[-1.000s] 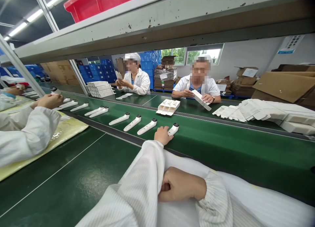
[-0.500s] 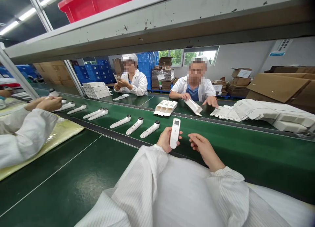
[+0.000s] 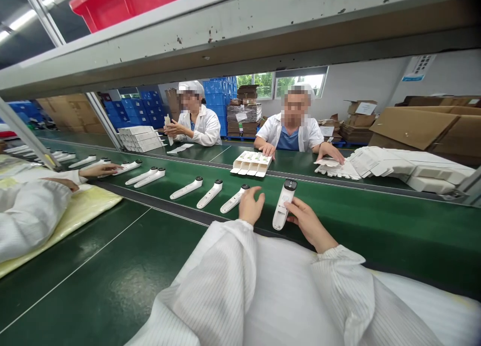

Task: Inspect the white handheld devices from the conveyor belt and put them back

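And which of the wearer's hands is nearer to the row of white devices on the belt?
The left hand: it is close beside the row's nearest device; the right hand is farther right, holding another white device.

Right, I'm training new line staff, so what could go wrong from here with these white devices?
The held white device could slip: the right grip seems to have it from one side only, tilted. The left grip is so close to the nearest resting device that it might nudge it across the green surface.
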`<state>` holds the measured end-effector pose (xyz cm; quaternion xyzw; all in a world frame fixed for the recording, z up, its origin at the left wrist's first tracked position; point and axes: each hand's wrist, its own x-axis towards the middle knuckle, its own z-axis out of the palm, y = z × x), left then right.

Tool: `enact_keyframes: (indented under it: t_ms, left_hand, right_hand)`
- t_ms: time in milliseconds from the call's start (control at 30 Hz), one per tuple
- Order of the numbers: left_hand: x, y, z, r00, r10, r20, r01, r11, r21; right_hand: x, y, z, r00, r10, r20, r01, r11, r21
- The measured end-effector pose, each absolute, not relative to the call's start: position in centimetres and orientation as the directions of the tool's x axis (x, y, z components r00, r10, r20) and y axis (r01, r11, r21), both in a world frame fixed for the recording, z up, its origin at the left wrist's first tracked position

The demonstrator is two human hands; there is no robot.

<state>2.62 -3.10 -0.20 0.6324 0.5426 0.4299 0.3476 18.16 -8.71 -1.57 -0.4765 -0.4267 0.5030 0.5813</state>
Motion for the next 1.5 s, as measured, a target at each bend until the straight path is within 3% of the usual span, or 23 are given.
enact_keyframes:
  t_ms: [67, 167, 233, 300, 367, 433, 467, 533, 633, 733, 833, 933, 1000, 1067, 1167, 1267, 1333, 1367, 1433, 1500]
  left_hand:
    - [1.3, -2.4, -0.3, -0.003, 0.960, 0.280, 0.743, -0.185, 0.643]
    - [0.4, -1.9, -0.6, 0.027, 0.987, 0.160, 0.926, -0.085, 0.368]
    - [0.5, -1.8, -0.7, 0.037, 0.994, 0.105, 0.938, -0.071, 0.339]
    - [0.6, -1.8, -0.6, 0.022, 0.996, 0.084, 0.896, -0.057, 0.439]
    - [0.8, -1.7, -0.5, 0.019, 1.000, 0.017, 0.735, -0.025, 0.678]
    - [0.9, -1.9, -0.3, 0.084, 0.992, -0.096, 0.393, 0.056, 0.918]
    - [1.1, -2.1, -0.2, 0.144, 0.978, -0.149, 0.187, 0.121, 0.975]
    - [1.7, -2.6, 0.0, 0.256, 0.941, -0.219, -0.171, 0.268, 0.948]
    - [2.8, -3.5, 0.5, 0.365, 0.884, -0.290, -0.433, 0.437, 0.788]
    - [3.8, -4.5, 1.0, 0.407, 0.847, -0.344, -0.438, 0.511, 0.740]
    - [4.4, -5.2, 1.3, 0.382, 0.842, -0.380, -0.384, 0.519, 0.764]
    - [5.1, -5.6, 1.0, 0.335, 0.874, -0.354, -0.398, 0.471, 0.787]
    - [5.5, -5.7, 0.5, 0.337, 0.901, -0.275, -0.448, 0.410, 0.794]
    - [5.7, -5.6, 0.2, 0.351, 0.913, -0.208, -0.472, 0.364, 0.803]
    - [5.2, -4.9, 0.1, 0.360, 0.912, -0.195, -0.326, 0.319, 0.890]
    - [3.3, -3.8, 0.5, 0.212, 0.976, -0.041, 0.156, 0.008, 0.988]
    - [1.6, -3.0, 0.5, 0.086, 0.987, 0.137, 0.597, -0.161, 0.786]
    - [0.8, -2.6, 0.4, 0.046, 0.985, 0.164, 0.755, -0.142, 0.640]
    - [-0.5, -1.9, 0.1, 0.006, 0.994, 0.114, 0.901, -0.055, 0.431]
    - [-1.2, -1.4, -0.1, 0.008, 1.000, 0.030, 0.894, -0.020, 0.448]
  right_hand:
    - [18.3, -8.8, -1.5, 0.120, 0.993, 0.016, -0.204, 0.040, -0.978]
    - [18.4, -8.9, -1.2, 0.105, 0.994, -0.006, -0.218, 0.017, -0.976]
    - [18.4, -9.0, -1.1, 0.092, 0.996, -0.018, -0.215, 0.002, -0.977]
    - [18.4, -9.0, -1.1, 0.076, 0.997, -0.026, -0.205, -0.009, -0.979]
    - [18.4, -8.8, -1.2, 0.068, 0.997, -0.035, -0.187, -0.022, -0.982]
    - [18.6, -8.6, -1.5, 0.092, 0.995, -0.050, -0.144, -0.036, -0.989]
    - [18.7, -8.4, -1.7, 0.123, 0.990, -0.063, -0.105, -0.050, -0.993]
    - [19.3, -8.1, -2.1, 0.205, 0.976, -0.073, 0.017, -0.078, -0.997]
    - [20.8, -7.7, -2.5, 0.325, 0.945, -0.033, 0.372, -0.160, -0.914]
    - [22.1, -7.7, -2.9, 0.358, 0.931, 0.066, 0.711, -0.226, -0.665]
    - [22.2, -7.9, -2.8, 0.324, 0.905, 0.277, 0.810, -0.114, -0.576]
    - [20.7, -8.1, -2.1, 0.272, 0.879, 0.392, 0.672, 0.118, -0.731]
    - [19.3, -8.4, -1.6, 0.182, 0.942, 0.282, 0.376, 0.199, -0.905]
    - [18.2, -8.7, -1.1, 0.106, 0.982, 0.154, 0.106, 0.143, -0.984]
    - [17.6, -9.2, -0.8, 0.077, 0.996, 0.045, -0.112, 0.053, -0.992]
    - [17.9, -9.4, -0.7, 0.067, 0.998, 0.018, -0.179, 0.030, -0.983]
    - [18.2, -9.3, -0.7, 0.075, 0.997, 0.009, -0.182, 0.022, -0.983]
    - [18.3, -9.3, -0.7, 0.079, 0.997, 0.003, -0.181, 0.018, -0.983]
    - [18.3, -9.2, -0.9, 0.079, 0.997, 0.001, -0.184, 0.016, -0.983]
    - [18.3, -9.1, -1.2, 0.074, 0.997, 0.000, -0.193, 0.014, -0.981]
